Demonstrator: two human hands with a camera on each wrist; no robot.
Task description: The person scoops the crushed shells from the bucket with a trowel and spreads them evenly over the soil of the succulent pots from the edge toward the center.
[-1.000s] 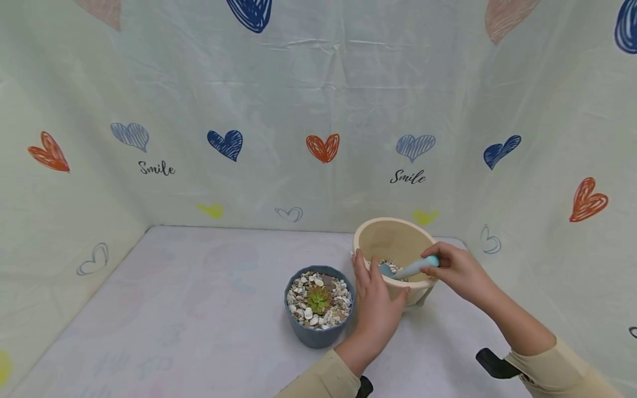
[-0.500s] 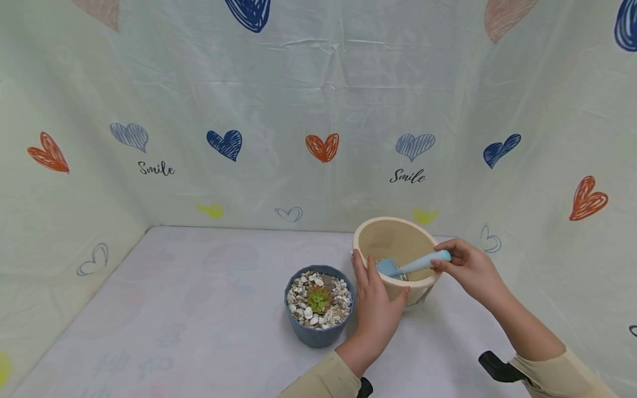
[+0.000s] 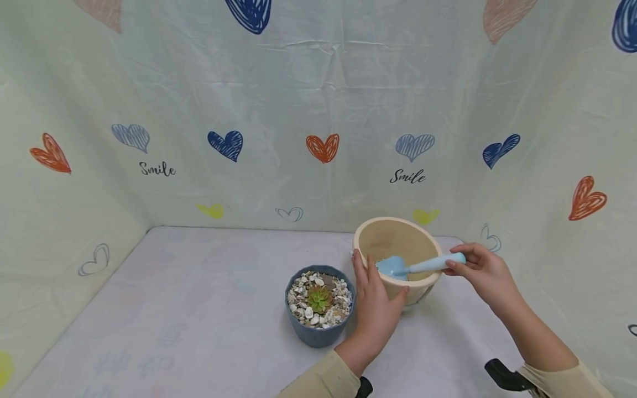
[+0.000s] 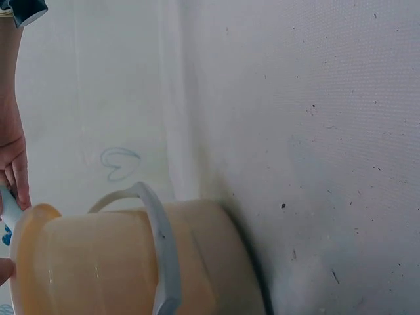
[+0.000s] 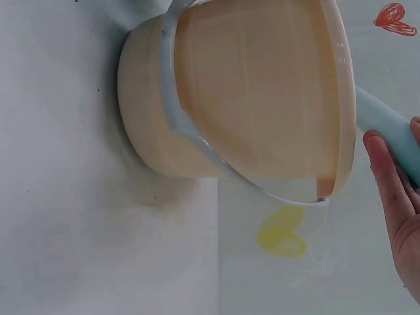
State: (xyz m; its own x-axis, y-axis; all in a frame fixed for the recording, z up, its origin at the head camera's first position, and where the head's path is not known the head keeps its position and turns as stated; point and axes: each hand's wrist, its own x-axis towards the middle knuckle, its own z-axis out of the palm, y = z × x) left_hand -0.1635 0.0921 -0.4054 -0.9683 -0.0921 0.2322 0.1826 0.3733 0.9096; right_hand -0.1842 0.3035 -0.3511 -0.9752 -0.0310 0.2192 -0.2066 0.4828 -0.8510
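A cream bucket with a grey bail handle stands toward the back right of the table. My left hand rests on its near left side, fingers spread and fairly straight, fingertips at the rim. My right hand pinches the end of a light blue plastic shovel between thumb and fingers. The shovel's blade lies inside the bucket's mouth, its handle slanting out over the right rim. Whether anything lies on the blade cannot be made out. In the right wrist view, the bucket wall hides the blade.
Left of the bucket, close to my left hand, stands a blue-grey pot with a green succulent among pale pebbles. The white table ends at a curtain printed with hearts, behind and on both sides.
My right hand has moved right, drawing the shovel toward the right rim and raising its blade into fuller view. The left hand, bucket and pot have kept their places.
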